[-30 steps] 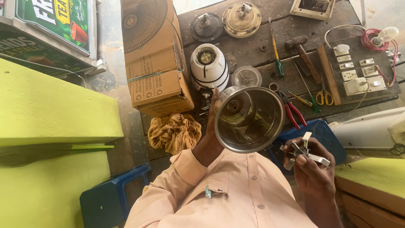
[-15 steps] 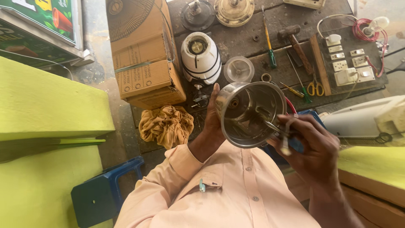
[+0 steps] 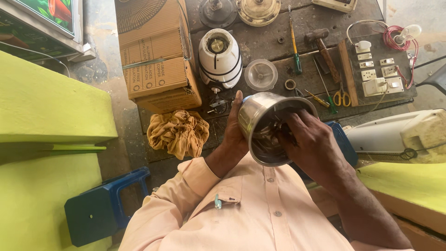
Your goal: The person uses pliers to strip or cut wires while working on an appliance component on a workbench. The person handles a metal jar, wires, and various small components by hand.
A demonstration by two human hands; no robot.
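1. Head view: left hand (image 3: pixel 234 139) wraps the steel mixer jar (image 3: pixel 274 128) from outside, grip closed on its wall, jar held up over the lap, mouth tilted twd camera.
2. Right hand (image 3: pixel 311 144) is down inside the jar; fingers hidden, can't tell its grip.
3. Judged mid-job: white mixer base (image 3: pixel 219 58) and clear lid (image 3: pixel 260 74) sit apart on the table (image 3: pixel 316 28), nothing refitted yet.

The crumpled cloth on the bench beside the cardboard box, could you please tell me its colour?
The cloth is mustard yellow, seen in the head view.
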